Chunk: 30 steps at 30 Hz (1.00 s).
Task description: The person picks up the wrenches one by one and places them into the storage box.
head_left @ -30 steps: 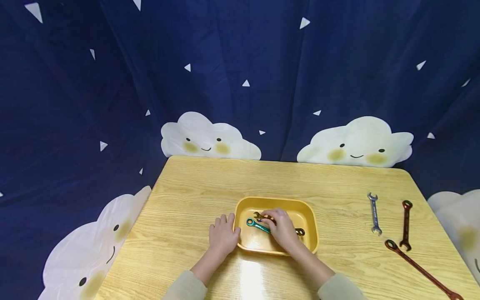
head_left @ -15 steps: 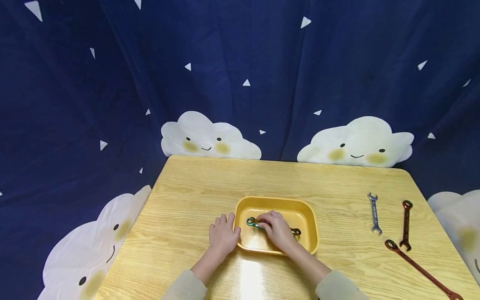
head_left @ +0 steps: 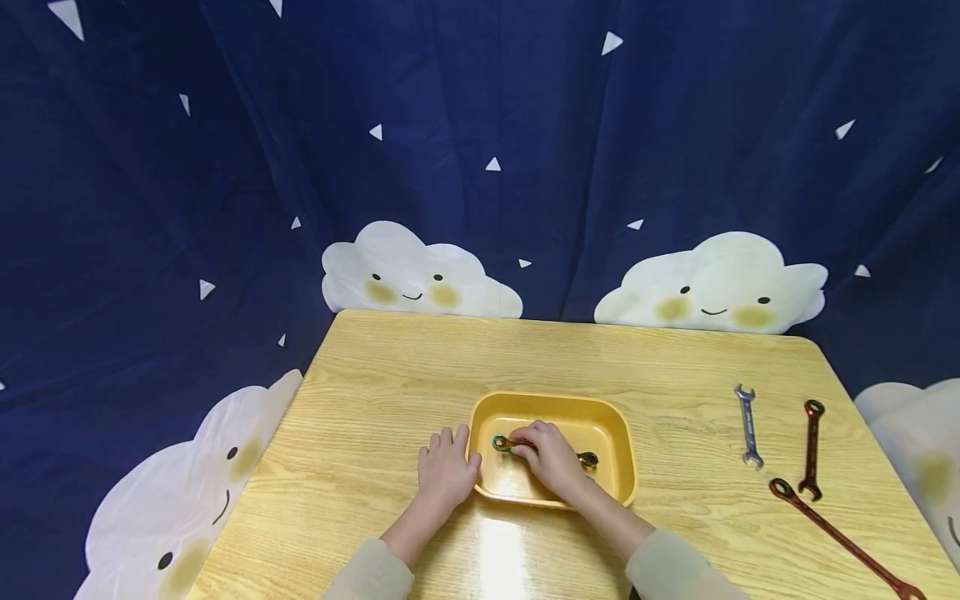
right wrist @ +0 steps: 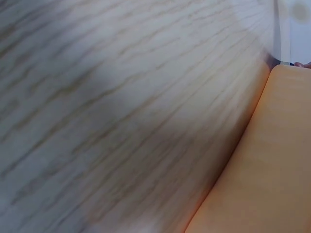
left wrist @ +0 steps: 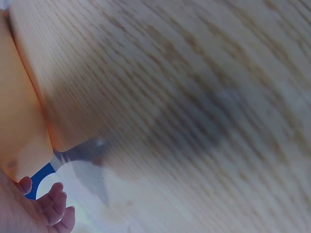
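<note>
The left sleeve [head_left: 373,571] and right sleeve [head_left: 678,568] are plain, pale grey-beige cloth, each opening ending in a smooth edge well short of the hand. The left hand [head_left: 447,467] and right hand [head_left: 557,462] are bare. A dark sliver [head_left: 634,594], too small to identify, borders the right sleeve.

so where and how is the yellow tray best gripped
I'd probably take the yellow tray by its rim at both short ends, one hand from each side: it is longer left to right, with raised walls. The left hand is at the left end.
</note>
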### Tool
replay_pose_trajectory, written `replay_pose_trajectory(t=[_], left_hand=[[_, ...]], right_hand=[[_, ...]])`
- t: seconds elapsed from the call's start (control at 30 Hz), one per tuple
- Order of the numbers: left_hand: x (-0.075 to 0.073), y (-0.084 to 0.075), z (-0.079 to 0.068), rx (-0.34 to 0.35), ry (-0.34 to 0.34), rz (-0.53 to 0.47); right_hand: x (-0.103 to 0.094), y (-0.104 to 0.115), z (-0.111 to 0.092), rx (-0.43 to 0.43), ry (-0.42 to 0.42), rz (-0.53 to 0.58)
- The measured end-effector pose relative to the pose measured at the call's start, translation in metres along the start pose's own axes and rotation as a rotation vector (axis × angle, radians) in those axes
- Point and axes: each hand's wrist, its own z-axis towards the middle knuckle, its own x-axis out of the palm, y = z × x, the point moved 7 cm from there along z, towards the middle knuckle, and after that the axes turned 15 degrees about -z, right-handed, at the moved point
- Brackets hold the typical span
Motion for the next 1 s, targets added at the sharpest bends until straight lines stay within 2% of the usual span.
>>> replay_pose_trajectory(t=[0.37,0.7,1.0], left_hand=[[-0.001,-0.001,0.0,-0.008,-0.006,-0.013],[-0.001,-0.001,0.001,-0.01,-0.005,-0.013],[-0.002,-0.001,0.0,0.002,-0.021,-0.014]], right_hand=[[0.015,-0.004,0.004,-0.028,0.111,-0.041],[0.018,-0.002,0.004,-0.031,0.125,-0.049],[0.021,0.001,0.003,-0.085,0.12,-0.098]])
